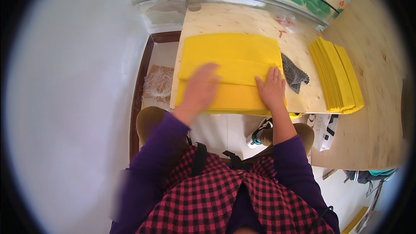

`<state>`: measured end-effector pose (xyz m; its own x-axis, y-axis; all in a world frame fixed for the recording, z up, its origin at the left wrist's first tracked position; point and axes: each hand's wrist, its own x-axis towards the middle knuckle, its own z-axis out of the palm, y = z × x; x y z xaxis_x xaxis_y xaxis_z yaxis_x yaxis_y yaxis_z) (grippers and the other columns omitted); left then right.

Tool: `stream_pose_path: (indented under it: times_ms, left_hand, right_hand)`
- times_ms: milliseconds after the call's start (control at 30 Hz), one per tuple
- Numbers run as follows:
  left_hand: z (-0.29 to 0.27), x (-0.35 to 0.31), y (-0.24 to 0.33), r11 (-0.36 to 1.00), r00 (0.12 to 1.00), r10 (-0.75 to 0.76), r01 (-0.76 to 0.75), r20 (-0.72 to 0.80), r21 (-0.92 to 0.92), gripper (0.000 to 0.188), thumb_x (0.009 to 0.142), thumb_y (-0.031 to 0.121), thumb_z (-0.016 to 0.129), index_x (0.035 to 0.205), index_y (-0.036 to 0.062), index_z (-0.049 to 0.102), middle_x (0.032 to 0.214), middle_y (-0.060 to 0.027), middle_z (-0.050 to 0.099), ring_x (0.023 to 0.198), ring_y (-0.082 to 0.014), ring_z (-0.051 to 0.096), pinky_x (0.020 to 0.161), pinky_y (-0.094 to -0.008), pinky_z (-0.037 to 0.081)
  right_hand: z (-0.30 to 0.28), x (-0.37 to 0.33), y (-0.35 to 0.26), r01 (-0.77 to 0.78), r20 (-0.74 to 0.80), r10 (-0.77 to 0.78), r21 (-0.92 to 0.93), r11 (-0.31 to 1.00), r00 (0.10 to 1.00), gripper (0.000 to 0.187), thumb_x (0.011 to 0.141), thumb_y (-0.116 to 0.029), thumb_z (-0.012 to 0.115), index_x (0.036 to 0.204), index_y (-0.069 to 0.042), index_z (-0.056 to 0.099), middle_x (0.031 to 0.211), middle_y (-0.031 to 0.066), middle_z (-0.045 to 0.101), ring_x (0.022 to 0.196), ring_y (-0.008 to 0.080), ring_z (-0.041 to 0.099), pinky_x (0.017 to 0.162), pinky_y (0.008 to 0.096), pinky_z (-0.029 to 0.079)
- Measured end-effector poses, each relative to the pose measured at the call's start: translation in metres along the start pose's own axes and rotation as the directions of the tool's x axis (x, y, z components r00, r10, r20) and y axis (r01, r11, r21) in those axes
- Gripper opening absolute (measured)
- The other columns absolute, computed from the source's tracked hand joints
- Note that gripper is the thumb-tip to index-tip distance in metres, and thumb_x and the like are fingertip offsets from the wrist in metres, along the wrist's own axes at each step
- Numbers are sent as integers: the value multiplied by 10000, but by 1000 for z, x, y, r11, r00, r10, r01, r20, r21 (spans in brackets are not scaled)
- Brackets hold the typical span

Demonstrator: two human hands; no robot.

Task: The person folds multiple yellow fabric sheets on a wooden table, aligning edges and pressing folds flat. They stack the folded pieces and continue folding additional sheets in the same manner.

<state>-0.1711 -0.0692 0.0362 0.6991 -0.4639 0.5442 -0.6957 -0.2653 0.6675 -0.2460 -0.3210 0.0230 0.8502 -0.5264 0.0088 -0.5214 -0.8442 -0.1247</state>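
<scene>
Yellow folded fabric (pixel 232 52) lies in a broad flat pile on a wooden board, with a fold line running across its middle and one edge hanging at the near side. My left hand (pixel 201 87) is over the left part of the fabric; motion smears its fingers, so whether it presses or hovers is unclear. Flat against the right edge of the fabric rests my right hand (pixel 273 89), fingers stretched forward and holding nothing. Just right of that hand, a dark grey mesh-like cloth (pixel 295 76) with a jagged edge lies crumpled on the board.
A stack of folded yellow pieces (pixel 331 76) stands at the right of the wooden board (pixel 221 17). Clear plastic (pixel 289 22) lies toward the back. Beyond the board's left side, white shredded strands (pixel 158 84) lie on cardboard. A white bag (pixel 323 132) sits below the right edge.
</scene>
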Motion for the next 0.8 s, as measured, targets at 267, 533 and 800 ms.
stream_pose_path:
  times_ms: [267,533,800]
  left_hand:
    - [96,33,45,896,869,-289,99,401,432,678,982,456,373,1475,-1,288,1562,-166,237,1468,-277,162,1177,-477,117]
    - [26,10,-13,661,833,-531,294,155,690,777,965,525,369,1496,-21,212,1580,-163,187,1476,-270,128,1173,-518,73]
    - [22,9,-17,647,831,-538,298,143,702,811,950,549,377,1496,-27,205,1579,-180,176,1478,-276,117,1172,-523,64]
  right_hand:
    - [4,-1,4,24,-19,-24,7,1000,1000,822,952,-557,364,1498,31,186,1578,202,158,1478,287,119,1186,443,77]
    - [11,-2,4,60,-69,-60,-3,998,996,814,957,-552,371,1486,44,207,1569,211,178,1470,300,139,1182,463,91]
    - [-7,-10,-30,195,-74,-199,-59,979,977,772,954,-507,414,1477,37,251,1565,209,194,1470,299,140,1183,472,91]
